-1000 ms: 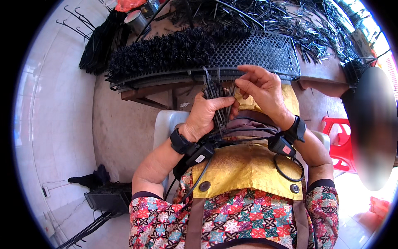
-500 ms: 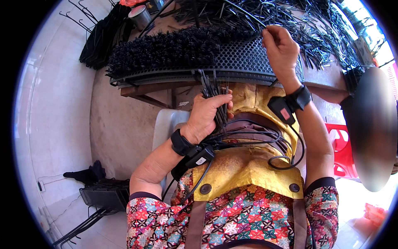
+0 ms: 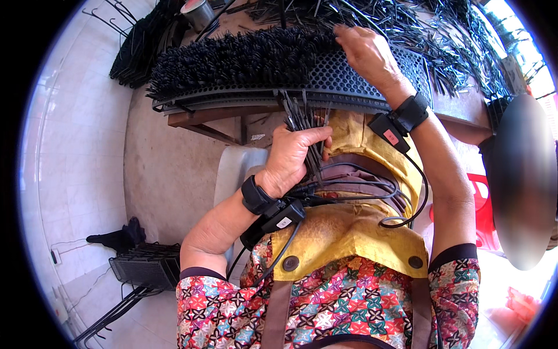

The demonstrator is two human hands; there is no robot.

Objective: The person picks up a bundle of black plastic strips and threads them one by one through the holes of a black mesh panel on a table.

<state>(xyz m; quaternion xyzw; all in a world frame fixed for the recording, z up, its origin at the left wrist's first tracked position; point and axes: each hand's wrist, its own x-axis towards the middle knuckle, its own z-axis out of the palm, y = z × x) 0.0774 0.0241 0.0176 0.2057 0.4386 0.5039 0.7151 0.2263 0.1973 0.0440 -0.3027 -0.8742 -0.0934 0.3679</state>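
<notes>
My left hand [image 3: 289,157] is closed around a bundle of thin dark strips [image 3: 297,113], whose ends fan out above the thumb just below the rack's front edge. A black perforated rack [image 3: 349,75] with round holes lies at the table's near side. Short black strips [image 3: 232,61] stand densely packed over its left and middle part, while bare holes show on the right. Over the far rim of those bare holes, my right hand [image 3: 369,58] has its fingers drawn together beside the packed strips. Its fingertips are slightly smeared, and I cannot make out anything between them.
Loose black strips [image 3: 459,52] lie heaped across the brown table at the back right. A metal can [image 3: 197,13] stands at the back left, near black hooked racks [image 3: 136,61]. Another black rack [image 3: 145,267] is on the lower left. A person [image 3: 523,180] sits at the right near a red stool [image 3: 483,209].
My right hand has moved left and turned, from the rack's right end to beside the packed strips. My left hand keeps its bundle, nearly in place. The view has shifted slightly.
</notes>
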